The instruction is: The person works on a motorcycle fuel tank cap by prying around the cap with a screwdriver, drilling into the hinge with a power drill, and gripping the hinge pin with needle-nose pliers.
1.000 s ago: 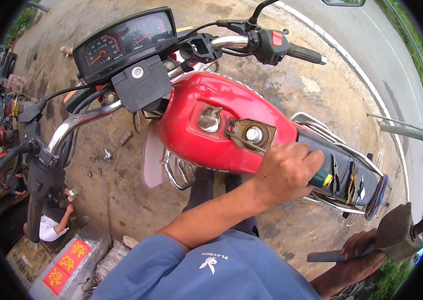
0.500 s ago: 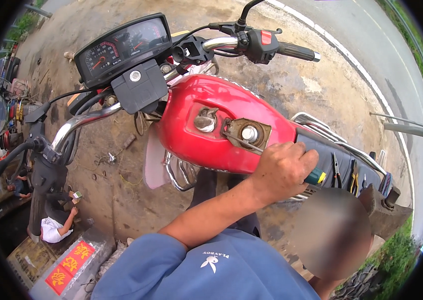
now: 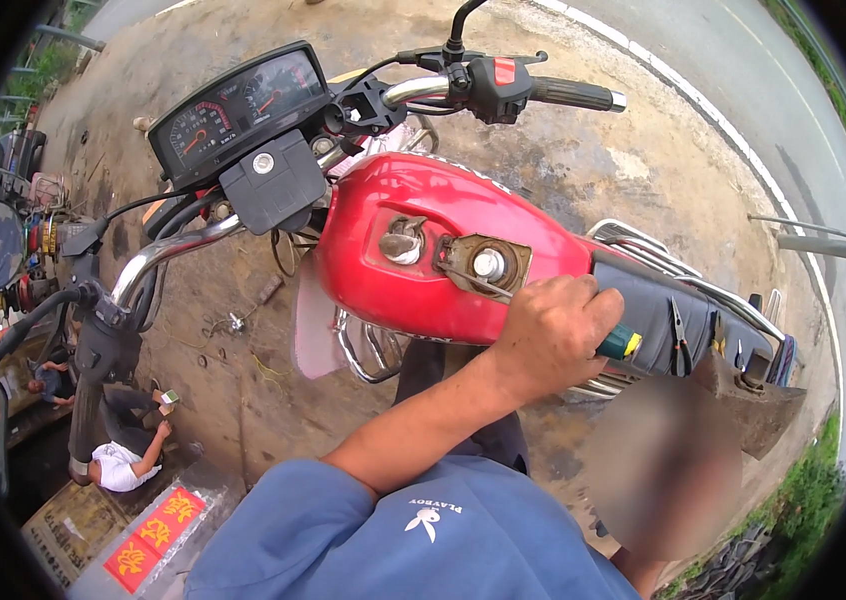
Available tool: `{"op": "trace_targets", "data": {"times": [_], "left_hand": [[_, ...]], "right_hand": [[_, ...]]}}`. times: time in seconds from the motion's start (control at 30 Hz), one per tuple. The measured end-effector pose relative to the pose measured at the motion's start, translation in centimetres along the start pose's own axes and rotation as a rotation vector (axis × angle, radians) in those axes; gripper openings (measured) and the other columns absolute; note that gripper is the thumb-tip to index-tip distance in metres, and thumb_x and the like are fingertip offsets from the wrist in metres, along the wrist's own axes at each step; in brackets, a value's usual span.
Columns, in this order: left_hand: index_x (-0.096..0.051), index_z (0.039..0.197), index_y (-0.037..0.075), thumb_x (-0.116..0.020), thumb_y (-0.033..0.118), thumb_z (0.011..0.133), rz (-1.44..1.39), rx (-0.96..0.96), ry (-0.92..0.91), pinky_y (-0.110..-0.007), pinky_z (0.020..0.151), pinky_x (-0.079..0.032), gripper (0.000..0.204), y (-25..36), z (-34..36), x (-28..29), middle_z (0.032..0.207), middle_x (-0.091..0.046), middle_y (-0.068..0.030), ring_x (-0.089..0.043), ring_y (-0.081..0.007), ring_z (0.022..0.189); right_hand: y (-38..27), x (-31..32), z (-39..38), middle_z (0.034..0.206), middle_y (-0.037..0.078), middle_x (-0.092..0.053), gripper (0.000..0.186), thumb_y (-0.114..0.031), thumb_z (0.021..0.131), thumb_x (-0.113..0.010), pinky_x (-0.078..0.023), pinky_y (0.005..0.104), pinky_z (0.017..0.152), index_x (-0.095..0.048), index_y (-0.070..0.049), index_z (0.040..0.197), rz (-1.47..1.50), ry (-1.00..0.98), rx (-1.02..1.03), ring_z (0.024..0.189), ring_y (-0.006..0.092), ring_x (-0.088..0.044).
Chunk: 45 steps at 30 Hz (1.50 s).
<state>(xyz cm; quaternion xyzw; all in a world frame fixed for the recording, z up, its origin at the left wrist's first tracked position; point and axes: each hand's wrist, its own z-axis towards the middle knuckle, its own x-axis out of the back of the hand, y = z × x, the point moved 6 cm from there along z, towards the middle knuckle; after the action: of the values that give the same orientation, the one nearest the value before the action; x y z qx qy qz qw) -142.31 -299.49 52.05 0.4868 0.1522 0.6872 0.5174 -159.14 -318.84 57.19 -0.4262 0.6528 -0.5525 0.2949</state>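
Note:
My left hand (image 3: 561, 325) is closed around a screwdriver with a green and yellow handle (image 3: 623, 342). Its metal shaft slants to the square recess (image 3: 505, 276) on the red motorcycle fuel tank (image 3: 383, 270), where a silver lock barrel (image 3: 489, 264) stands up. Beside the recess, a flipped-up cap (image 3: 401, 247) sits on the tank. On the lower right, a blurred patch covers my right hand, so its fingers cannot be seen. Out of that patch juts a brown, axe-like steel head (image 3: 755, 405), tilted near the seat's edge.
Pliers (image 3: 679, 335) and other small tools lie on the black seat (image 3: 643, 300). Handlebars (image 3: 178, 245) and a gauge cluster (image 3: 243, 105) rise at the far left. One person in a white shirt (image 3: 128, 465) sits at left, near another person (image 3: 51, 380). A road (image 3: 793, 140) runs at right.
The axe-like head has shifted left and up, now overlapping the tools at the seat's rear. My left hand keeps its hold on the screwdriver at the recess. The whole view has shifted slightly.

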Motion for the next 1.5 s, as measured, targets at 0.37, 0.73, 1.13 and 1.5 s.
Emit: {"op": "trace_targets", "data": {"times": [0.37,0.73,1.13,1.5], "left_hand": [[-0.053,0.079,0.009,-0.077,0.009,0.055,-0.032,0.004,0.057,-0.040,0.054,-0.047,0.034,0.4,-0.6,1.7,0.072,-0.051,-0.0085,-0.058,-0.0286,0.062],[-0.056,0.080,0.010,-0.075,0.012,0.054,-0.061,-0.080,-0.041,-0.039,0.061,-0.050,0.032,1.0,-1.2,1.2,0.076,-0.055,-0.0075,-0.061,-0.0268,0.068],[-0.056,0.082,0.010,-0.078,0.014,0.056,-0.107,-0.045,0.006,-0.040,0.058,-0.050,0.034,0.2,-1.0,2.7,0.074,-0.056,-0.0063,-0.062,-0.0265,0.067],[-0.056,0.078,0.007,-0.084,0.014,0.068,-0.109,0.041,-0.063,-0.043,0.054,-0.045,0.030,-0.7,1.2,1.5,0.067,-0.056,-0.0113,-0.059,-0.0346,0.058]], "right_hand": [[-4.4,-1.0,-1.2,0.091,0.004,-0.059,0.040,-0.039,0.109,-0.051,-0.051,0.0269,0.067,-0.057,-0.002,0.124,0.044,0.121,0.182,0.077,0.0118,-0.058],[-0.3,-1.0,-2.3,0.063,0.005,-0.040,0.050,-0.046,0.108,-0.052,-0.041,0.0278,0.038,-0.044,-0.001,0.128,-0.025,0.148,0.015,0.044,0.0137,-0.044],[-0.1,-2.8,-2.6,0.064,0.005,-0.043,0.044,-0.040,0.108,-0.054,-0.038,0.0257,0.037,-0.048,0.001,0.121,0.019,0.092,0.020,0.043,0.0122,-0.042],[-4.1,-8.2,1.9,0.111,0.023,-0.068,0.031,-0.023,0.099,-0.068,-0.055,0.0425,0.082,-0.066,0.002,0.118,-0.494,-0.298,0.441,0.094,0.0438,-0.066]]}}
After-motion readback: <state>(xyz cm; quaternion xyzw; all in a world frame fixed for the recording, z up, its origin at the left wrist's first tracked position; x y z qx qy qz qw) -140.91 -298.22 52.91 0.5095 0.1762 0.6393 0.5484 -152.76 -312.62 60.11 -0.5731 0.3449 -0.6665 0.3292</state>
